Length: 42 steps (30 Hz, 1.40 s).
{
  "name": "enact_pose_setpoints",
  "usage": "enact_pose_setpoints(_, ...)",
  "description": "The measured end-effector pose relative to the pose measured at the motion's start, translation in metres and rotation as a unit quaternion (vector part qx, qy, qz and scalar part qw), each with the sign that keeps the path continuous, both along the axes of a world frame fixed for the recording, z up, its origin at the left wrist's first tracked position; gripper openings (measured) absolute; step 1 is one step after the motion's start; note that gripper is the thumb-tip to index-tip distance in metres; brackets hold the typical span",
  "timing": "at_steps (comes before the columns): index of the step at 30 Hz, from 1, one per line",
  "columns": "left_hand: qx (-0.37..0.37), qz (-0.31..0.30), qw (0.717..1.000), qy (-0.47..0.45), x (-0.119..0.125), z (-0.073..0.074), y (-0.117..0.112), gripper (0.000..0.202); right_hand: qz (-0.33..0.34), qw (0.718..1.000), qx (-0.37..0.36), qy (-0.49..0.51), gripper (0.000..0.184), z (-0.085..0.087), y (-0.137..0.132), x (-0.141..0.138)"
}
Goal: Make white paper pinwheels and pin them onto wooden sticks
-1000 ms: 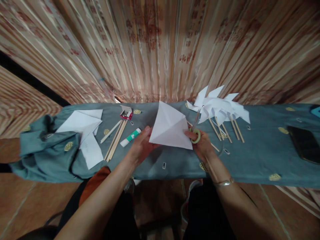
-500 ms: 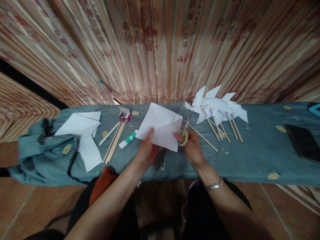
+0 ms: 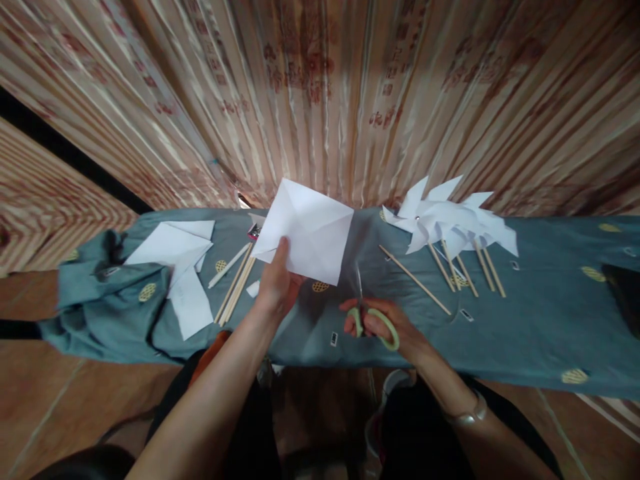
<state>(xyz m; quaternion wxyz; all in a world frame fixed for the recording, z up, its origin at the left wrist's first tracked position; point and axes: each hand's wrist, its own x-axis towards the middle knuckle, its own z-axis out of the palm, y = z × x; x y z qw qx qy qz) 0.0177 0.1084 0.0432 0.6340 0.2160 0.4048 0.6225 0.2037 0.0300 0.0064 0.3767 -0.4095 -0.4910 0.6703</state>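
Up in front of me, the white sheet (image 3: 313, 230) hangs over the middle of the worktop (image 3: 540, 320), creases running across it. My left hand (image 3: 280, 283) has it by the near left edge, thumb on top, fingers tucked beneath. Just off to the right, and apart from the paper, my right hand (image 3: 407, 333) is wrapped round the green handles of the scissors (image 3: 393, 328), blades pointing away from me; they blur, so I can't tell how wide they stand.

Behind the left hand I catch one end of a white tube (image 3: 253, 289), and past the sheet's left corner, part of a small box (image 3: 253, 231). Sticks (image 3: 236, 287) lie side by side there, with a pen (image 3: 230, 265) next to them; folded papers (image 3: 193, 307) sit further left. Over to the right, one loose stick (image 3: 415, 280) slants across the cloth, short of the heaped pinwheels (image 3: 453, 215) at the far edge.
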Motion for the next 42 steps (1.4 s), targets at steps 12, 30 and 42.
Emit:
enact_pose_setpoints(12, 0.0, -0.009, 1.0, -0.01, 0.005, -0.002, -0.004, 0.043, 0.057, 0.997, -0.041, -0.019, 0.055, 0.0, -0.001, -0.005)
enact_pose_setpoints(30, -0.039, -0.001, 0.999, -0.01, 0.012, 0.005, -0.01, 0.03, 0.055, 0.997, -0.021, -0.052, 0.053, -0.007, 0.0, -0.002)
enact_pose_setpoints(42, -0.014, 0.003, 1.0, -0.021, 0.009, 0.004, -0.009, 0.033, 0.036, 0.997, -0.05, -0.036, 0.047, -0.014, 0.0, -0.005)
